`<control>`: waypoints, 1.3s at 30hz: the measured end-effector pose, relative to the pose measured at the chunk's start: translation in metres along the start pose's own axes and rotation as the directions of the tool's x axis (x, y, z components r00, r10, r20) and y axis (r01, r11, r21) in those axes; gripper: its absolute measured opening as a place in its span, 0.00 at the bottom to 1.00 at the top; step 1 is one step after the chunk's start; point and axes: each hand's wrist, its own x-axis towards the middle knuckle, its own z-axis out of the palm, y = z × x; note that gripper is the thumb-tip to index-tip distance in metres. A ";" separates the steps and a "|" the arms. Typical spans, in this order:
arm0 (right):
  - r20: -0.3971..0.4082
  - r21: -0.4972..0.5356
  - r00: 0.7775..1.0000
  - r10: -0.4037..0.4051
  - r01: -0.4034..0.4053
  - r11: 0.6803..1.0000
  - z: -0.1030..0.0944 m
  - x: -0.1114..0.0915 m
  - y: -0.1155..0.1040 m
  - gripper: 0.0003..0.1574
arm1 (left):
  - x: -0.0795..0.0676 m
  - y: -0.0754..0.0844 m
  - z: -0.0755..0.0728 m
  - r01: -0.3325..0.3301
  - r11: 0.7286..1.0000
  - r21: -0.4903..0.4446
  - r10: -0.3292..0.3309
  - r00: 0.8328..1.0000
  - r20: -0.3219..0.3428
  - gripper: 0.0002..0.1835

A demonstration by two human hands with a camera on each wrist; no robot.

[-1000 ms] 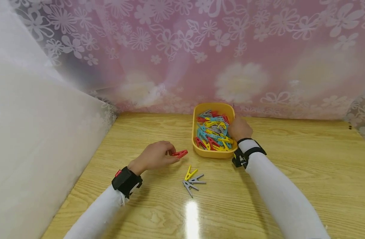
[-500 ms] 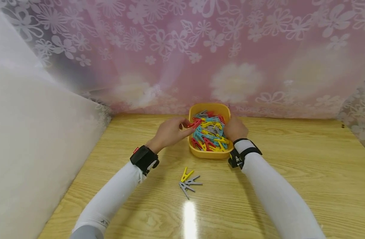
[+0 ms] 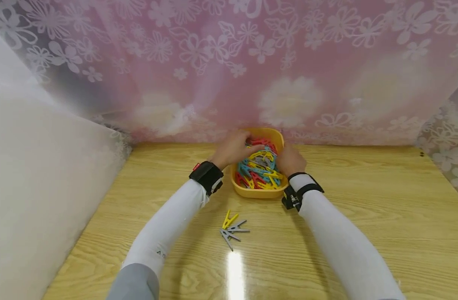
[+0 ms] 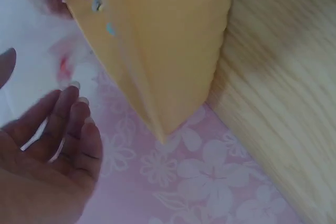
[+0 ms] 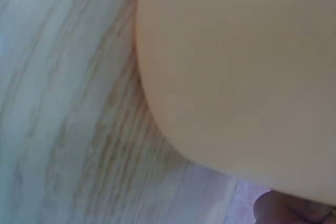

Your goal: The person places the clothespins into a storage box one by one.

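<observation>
A yellow bin (image 3: pixel 259 193) holds many red, yellow, blue and grey clothespins (image 3: pixel 256 168). My left hand (image 3: pixel 232 149) is over its far left rim. In the left wrist view the fingers (image 4: pixel 79 135) are parted from the thumb, and a blurred red clothespin (image 4: pixel 65 69) appears in mid-air just past the fingertips. My right hand (image 3: pixel 291 160) grips the bin's right rim; in the right wrist view the bin's wall (image 5: pixel 236 77) hides most of that hand. In front of the bin lie a yellow clothespin (image 3: pixel 229 219) and two grey clothespins (image 3: pixel 239 228), close together.
The wooden table (image 3: pixel 345 200) carries the bin near its back edge. Behind it hangs a pink flowered curtain (image 3: pixel 213 91). A white sheet (image 3: pixel 52 166) closes off the left side.
My left hand has carried a red clothespin from left of the bin to over it and let it go. The right hand keeps its grip on the rim.
</observation>
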 end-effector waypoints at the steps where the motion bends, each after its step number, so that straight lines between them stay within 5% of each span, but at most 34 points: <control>1: 0.000 0.000 1.000 -0.002 0.002 1.000 0.000 0.000 -0.001 0.21 | 0.001 -0.001 0.000 -0.013 1.000 0.014 0.013 1.000 0.004 0.23; 13: 0.007 -0.031 1.000 -0.003 0.004 1.000 -0.004 0.001 0.001 0.20 | -0.025 -0.023 0.003 -0.066 0.997 -0.045 0.064 0.997 -0.046 0.14; 21: 0.020 -0.022 1.000 0.005 -0.005 1.000 -0.002 0.000 0.005 0.23 | -0.060 -0.019 0.003 -0.149 0.989 -0.026 0.149 0.989 0.007 0.10; 29: 0.005 -0.005 1.000 -0.019 0.019 1.000 -0.001 0.000 0.006 0.26 | -0.102 -0.023 0.005 -0.050 0.998 0.037 0.050 0.999 -0.009 0.13; 34: 0.017 -0.006 1.000 -0.025 0.025 1.000 0.000 0.001 0.005 0.26 | -0.122 -0.027 0.010 0.007 0.997 0.080 -0.015 0.995 0.095 0.14; 39: 0.013 -0.004 0.999 -0.037 0.037 0.999 0.000 0.002 0.003 0.28 | -0.133 -0.026 0.021 0.055 0.990 0.133 -0.081 0.975 0.207 0.17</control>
